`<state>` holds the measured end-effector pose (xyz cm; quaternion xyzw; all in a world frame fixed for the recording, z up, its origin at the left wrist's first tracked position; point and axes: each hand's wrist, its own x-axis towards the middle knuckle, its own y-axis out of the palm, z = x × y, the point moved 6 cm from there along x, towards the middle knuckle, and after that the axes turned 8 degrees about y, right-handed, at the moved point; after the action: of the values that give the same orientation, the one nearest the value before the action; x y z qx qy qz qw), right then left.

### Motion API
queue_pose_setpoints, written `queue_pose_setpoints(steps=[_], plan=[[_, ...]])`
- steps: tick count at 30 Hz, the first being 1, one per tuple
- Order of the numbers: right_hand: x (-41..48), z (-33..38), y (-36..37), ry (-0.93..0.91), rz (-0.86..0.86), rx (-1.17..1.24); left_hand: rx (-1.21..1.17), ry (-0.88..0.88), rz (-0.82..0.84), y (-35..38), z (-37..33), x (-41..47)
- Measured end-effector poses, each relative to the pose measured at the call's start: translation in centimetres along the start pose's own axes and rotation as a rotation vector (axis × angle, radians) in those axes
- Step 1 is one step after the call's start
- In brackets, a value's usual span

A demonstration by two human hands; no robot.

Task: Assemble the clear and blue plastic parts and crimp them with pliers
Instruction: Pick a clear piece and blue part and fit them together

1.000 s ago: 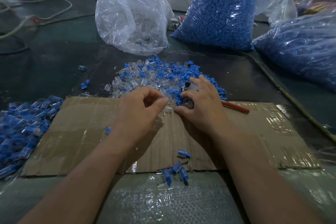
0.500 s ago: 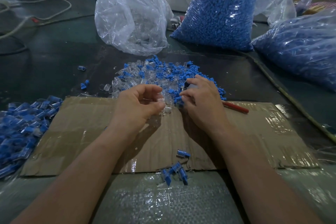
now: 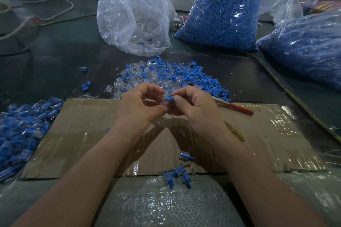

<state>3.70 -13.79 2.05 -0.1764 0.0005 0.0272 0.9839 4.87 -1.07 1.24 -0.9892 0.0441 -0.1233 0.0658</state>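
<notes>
Both hands are hovering above the far half of the cardboard sheet (image 3: 258,134), meeting at its middle. The right hand (image 3: 195,108) is pinching a blue plug (image 3: 169,99) between thumb and forefinger, its tip pointing left. The left hand (image 3: 140,105) is curling its fingers narrowly round a clear shell (image 3: 163,101), which shows only faintly, just beside the plug.

The mixed pile of clear and blue parts (image 3: 171,77) is lying just beyond the cardboard's far edge, right behind the fingers. A red tool handle (image 3: 238,108) is resting across that far edge, to the right of the right hand; its head is hidden.

A heap of assembled pieces (image 3: 22,125) is crowding the cardboard's left edge. A few more assembled pieces (image 3: 179,173) are straddling its near edge between the forearms.

Bare cardboard is lying open to the right of the right wrist and to the left of the left one. Far off, a clear bag (image 3: 132,18) and two bags of blue parts (image 3: 221,16) are closing in the far side.
</notes>
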Motion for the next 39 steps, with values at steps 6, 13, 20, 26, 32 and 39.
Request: queue_pose_setpoints(steps=[6, 13, 20, 26, 32, 39], plan=[[-0.2, 0.2, -0.1, -0.053, -0.035, -0.032, 0.062, 0.008, 0.043, 0.2, -0.1, 0.0], [-0.3, 0.4, -0.6, -0.080, -0.116, -0.139, 0.205, 0.149, 0.001, 0.2, -1.0, -0.4], [-0.4, 0.5, -1.1, -0.069, -0.178, -0.208, 0.212, 0.230, 0.042, 0.6, -1.2, -0.5], [-0.1, -0.2, -0.7, 0.084, 0.025, 0.026, 0.180, 0.274, 0.022, 0.4, -1.3, -0.7], [-0.2, -0.9, -0.2, 0.250, 0.215, 0.359, 0.187, 0.300, -0.040, -0.1, -2.2, -0.8], [-0.3, -0.5, 0.0, 0.222, 0.265, 0.491, 0.254, 0.352, 0.001, 0.2, -3.0, -1.2]])
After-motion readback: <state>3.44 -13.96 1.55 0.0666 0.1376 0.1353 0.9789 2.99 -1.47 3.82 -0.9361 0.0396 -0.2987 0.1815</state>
